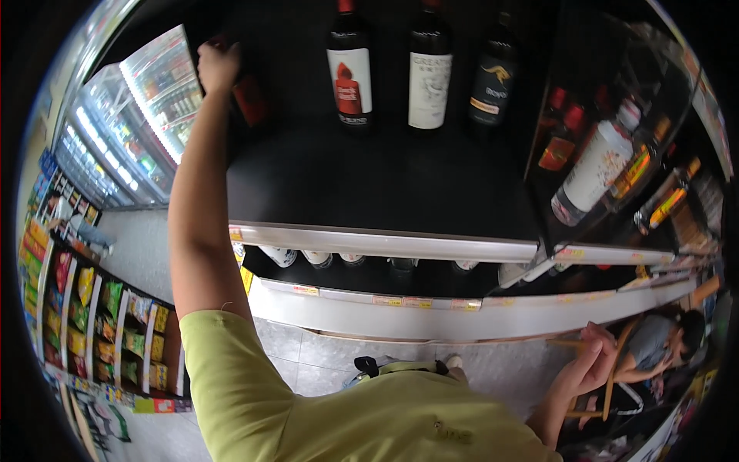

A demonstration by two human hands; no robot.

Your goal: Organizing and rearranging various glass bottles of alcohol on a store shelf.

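My left arm stretches up to the far left of a black shelf [369,185]. There my left hand [219,66] is closed around the top of a dark bottle with a red label [250,100], which is partly lost in shadow. To its right stand a bottle with a white and red label [350,81], a bottle with a white label [429,85] and a dark bottle with a gold animal figure [492,81]. My right hand [589,362] hangs low at the right, its fingers loosely bent and nothing in them.
Several bottles, one with a white flowered label [591,165], stand behind a divider at the right. A lower shelf [431,308] carries more items. A person [658,346] sits at the lower right. Snack racks [108,323] and a lit glass-door cooler [127,131] line the left.
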